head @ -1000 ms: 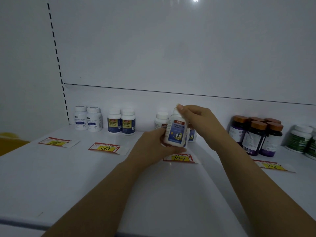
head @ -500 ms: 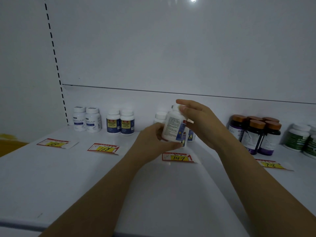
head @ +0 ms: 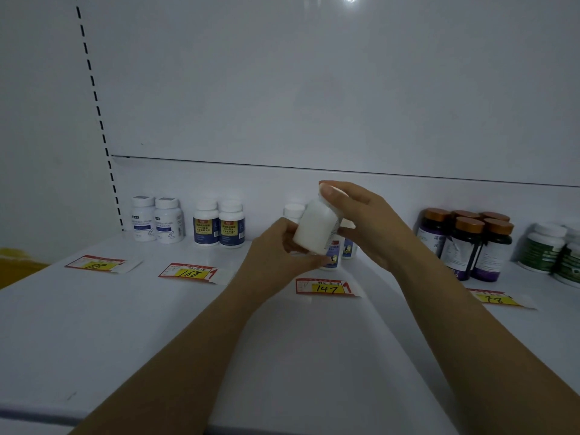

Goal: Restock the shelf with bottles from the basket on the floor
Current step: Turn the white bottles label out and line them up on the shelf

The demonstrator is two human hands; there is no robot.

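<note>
A white bottle (head: 315,229) hangs tilted above the white shelf (head: 125,324), its plain white side turned towards me. My left hand (head: 276,249) grips its lower end from the left. My right hand (head: 364,221) holds its cap and upper side, thumb across the top. Behind the hands stand more white bottles of the same kind (head: 334,257), partly hidden, above a price tag reading 147 (head: 324,287). The basket is out of view.
Along the shelf's back stand two white bottles (head: 157,219), two blue-and-yellow labelled bottles (head: 219,223), several dark bottles with brown caps (head: 467,246) and green-labelled bottles (head: 552,251). Price tags lie in front, such as 168 (head: 188,273). A yellow object (head: 15,260) shows at far left.
Both hands have turned the bottle: its blue picture label faced me a second ago, then the text side, and now a plain white side. It also tilted slightly.
</note>
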